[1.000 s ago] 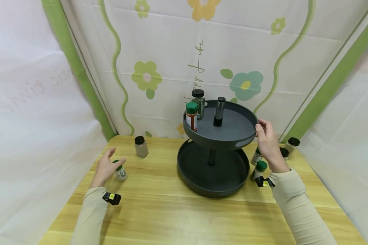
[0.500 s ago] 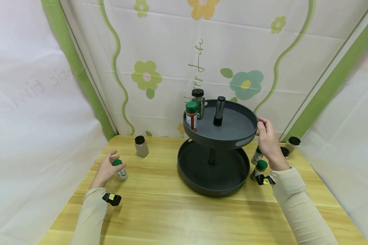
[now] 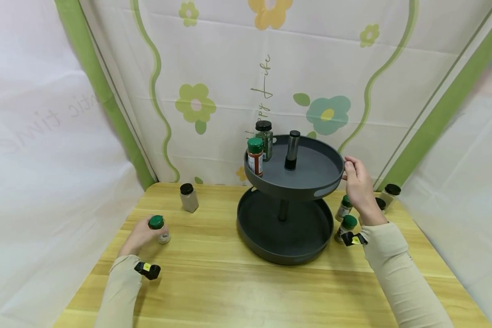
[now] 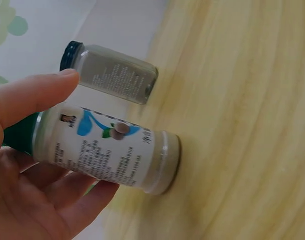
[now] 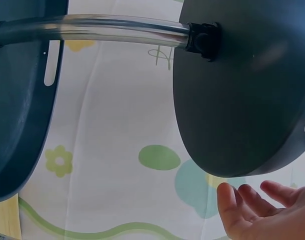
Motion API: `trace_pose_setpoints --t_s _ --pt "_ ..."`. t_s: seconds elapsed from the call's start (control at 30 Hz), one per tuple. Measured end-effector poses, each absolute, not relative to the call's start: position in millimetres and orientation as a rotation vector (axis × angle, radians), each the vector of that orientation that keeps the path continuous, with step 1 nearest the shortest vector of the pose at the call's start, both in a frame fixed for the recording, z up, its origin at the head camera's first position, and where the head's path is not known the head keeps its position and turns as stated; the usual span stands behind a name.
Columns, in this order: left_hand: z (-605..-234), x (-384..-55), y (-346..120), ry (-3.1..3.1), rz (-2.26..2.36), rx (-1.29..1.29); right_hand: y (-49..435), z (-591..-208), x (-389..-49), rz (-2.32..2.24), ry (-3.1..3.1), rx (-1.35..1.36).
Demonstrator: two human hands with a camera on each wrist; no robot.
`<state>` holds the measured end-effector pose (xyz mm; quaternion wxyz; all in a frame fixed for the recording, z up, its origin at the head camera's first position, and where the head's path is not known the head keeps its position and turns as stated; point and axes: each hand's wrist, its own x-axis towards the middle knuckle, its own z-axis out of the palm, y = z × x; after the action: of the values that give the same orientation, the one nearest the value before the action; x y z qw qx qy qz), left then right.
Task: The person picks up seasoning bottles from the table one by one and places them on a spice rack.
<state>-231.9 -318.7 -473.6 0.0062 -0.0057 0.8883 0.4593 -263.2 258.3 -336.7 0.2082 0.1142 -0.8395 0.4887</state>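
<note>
My left hand (image 3: 137,235) grips a green-capped spice bottle (image 4: 105,145) standing on the table at the left. In the left wrist view its thumb lies along the near-cap side and the fingers curl beneath. The label is white with blue marks and print. My right hand (image 3: 358,191) is at the right rim of the upper tray (image 3: 311,157) of a dark two-tier stand. Its fingers (image 5: 230,200) are loosely bent beside the rim; whether they touch it is unclear. On that upper tray stand a green-capped bottle with red contents (image 3: 255,159) and a black-capped jar (image 3: 264,136).
Behind the left hand a black-capped square jar (image 3: 189,199) stands on the wooden table (image 3: 213,291). Several more bottles, including a green-capped one (image 3: 347,225) and a black-capped jar (image 3: 390,195), stand right of the lower tray (image 3: 284,259). A printed curtain (image 3: 229,59) hangs behind.
My left hand has lowered and its thumb and fingers have closed around the green-capped spice bottle, which stays in place. The right hand has barely moved at the upper tray's rim.
</note>
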Motion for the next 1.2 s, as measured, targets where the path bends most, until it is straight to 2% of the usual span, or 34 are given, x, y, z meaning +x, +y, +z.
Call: trace_pose_setpoints --t_s 0.77,1.2 --pt "-480.9 -232.8 -311.0 2.742 1.557 0.045 263.2 -336.3 -281.5 1.440 -2.331 0.426" --pt "-468.3 -236.3 -301.3 2.766 1.637 0.057 262.5 -336.6 -279.2 1.431 -2.342 0.410"
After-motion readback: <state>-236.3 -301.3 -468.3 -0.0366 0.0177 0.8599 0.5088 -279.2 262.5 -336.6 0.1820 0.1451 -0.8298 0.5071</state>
